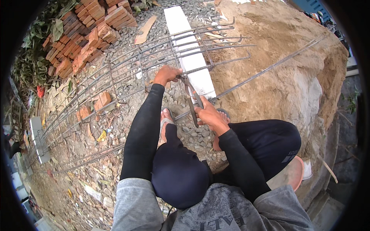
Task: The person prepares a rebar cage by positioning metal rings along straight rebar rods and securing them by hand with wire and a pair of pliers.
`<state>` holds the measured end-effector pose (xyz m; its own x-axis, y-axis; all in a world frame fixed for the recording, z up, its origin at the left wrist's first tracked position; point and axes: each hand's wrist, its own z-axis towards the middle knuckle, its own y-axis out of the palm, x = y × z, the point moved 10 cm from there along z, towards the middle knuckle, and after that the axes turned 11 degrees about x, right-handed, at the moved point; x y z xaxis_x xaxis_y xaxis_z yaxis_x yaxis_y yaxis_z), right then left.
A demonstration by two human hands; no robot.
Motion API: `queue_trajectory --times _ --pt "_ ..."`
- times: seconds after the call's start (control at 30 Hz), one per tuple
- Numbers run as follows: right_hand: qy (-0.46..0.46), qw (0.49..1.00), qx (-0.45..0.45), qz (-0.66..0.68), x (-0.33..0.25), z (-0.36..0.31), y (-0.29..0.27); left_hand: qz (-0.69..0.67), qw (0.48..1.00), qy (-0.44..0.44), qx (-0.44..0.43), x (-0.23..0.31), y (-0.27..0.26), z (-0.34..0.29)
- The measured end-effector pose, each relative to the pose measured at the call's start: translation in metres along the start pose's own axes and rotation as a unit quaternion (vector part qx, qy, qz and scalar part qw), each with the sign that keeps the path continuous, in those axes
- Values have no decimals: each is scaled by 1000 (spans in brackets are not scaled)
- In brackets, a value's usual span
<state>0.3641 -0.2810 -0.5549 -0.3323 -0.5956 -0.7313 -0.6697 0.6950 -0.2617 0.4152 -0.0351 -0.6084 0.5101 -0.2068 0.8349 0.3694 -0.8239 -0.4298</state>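
A long cage of steel reinforcing bars (127, 73) runs from the far left to the upper middle, its bar ends bent into hooks. My left hand (167, 75) is closed at the near bar of the cage, by a stirrup; what its fingertips pinch is hidden. My right hand (212, 116) grips the handles of a pair of pincers (189, 92), whose jaws meet the near bar beside my left fingertips. Under the hooked end lies a white block-like beam (200, 79), which supports the cage.
A stack of red bricks (83, 34) stands at the far left over grey gravel (150, 19). A second white block (39, 140) props the cage's other end. One long straight bar (266, 71) crosses the sandy mound (266, 100) at right. A pinkish basin (287, 175) sits by my right knee.
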Motion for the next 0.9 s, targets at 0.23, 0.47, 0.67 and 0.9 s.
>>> queue_trajectory --times 0.23,0.47,0.67,0.9 --pt "87 963 -130 218 9 -7 24 26 1000 -1 0 1 -2 0" --pt "76 971 -119 190 5 -5 22 7 1000 6 1 1 -1 1" --pt "-19 999 -45 -23 -22 -10 5 23 1000 5 3 6 -1 -4" --pt "2 999 -24 -34 -13 -1 0 27 1000 6 13 -5 2 7"
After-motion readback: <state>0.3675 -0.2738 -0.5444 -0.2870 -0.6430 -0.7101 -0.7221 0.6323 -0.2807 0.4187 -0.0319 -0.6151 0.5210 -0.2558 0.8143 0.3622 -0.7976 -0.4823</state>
